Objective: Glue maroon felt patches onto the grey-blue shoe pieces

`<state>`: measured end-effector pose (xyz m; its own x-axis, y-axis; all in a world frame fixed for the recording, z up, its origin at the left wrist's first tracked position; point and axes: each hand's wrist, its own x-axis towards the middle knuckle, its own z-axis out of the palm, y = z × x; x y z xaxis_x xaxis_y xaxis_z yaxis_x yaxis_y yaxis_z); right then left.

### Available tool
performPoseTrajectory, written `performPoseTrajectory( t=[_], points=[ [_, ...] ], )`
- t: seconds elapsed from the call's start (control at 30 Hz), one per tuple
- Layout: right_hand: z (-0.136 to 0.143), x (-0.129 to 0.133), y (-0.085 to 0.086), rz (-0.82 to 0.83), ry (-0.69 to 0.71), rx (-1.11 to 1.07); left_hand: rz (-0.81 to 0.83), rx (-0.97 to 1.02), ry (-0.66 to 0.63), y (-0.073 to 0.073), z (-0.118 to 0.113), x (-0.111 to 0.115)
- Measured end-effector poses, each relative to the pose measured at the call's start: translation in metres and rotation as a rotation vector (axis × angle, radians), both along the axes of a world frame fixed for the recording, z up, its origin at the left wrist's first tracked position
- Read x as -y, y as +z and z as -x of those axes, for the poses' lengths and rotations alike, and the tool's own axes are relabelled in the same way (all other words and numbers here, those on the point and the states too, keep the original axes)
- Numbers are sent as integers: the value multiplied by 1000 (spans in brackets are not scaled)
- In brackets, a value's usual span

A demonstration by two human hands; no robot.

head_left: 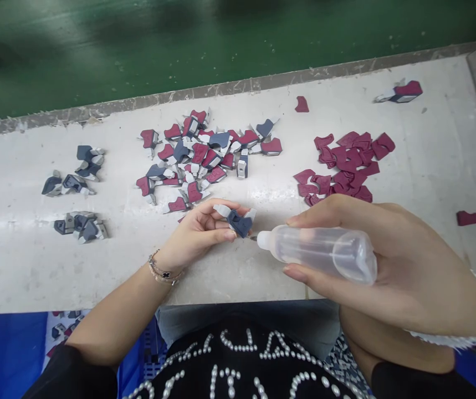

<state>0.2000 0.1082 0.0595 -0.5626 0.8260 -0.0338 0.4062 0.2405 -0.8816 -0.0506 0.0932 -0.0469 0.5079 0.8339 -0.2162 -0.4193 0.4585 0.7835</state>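
Note:
Between the thumb and fingers of my left hand [200, 230] is a small dark-blue and light-grey plastic part [240, 221], its hollow side facing up. My right hand [404, 271] is wrapped round a clear squeeze bottle [321, 249] with a white cap and a thin dark tip. The bottle lies nearly level, its tip pointing left at the lower right edge of the part. Whether tip and part touch, I cannot tell. Beyond my left hand lies a heap of assembled maroon, blue and grey parts [200, 154]. A pile of flat maroon pieces [352, 160] lies beyond the bottle.
Two small groups of blue-grey parts [83, 226] sit on the white table [17, 266] at left. Single maroon pieces [468, 218] lie at right, and one assembled part [406, 91] at the far right. A green surface [238, 44] runs behind. Blue crates [15, 343] stand below the front edge.

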Motion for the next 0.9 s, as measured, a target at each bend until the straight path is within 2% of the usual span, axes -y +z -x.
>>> performPoseTrajectory(
  t=[0.23,0.63,0.9],
  points=[
    [-1,-1,1,-1,-15,16,-23,-57,6,0,1,-1],
    [-9,-2,-4,-135,-66,100,-8,-73,-13,-2,2,1],
    [-7,-4,-1,-105,-14,96,35,-93,-73,2,2,-1]
  ],
)
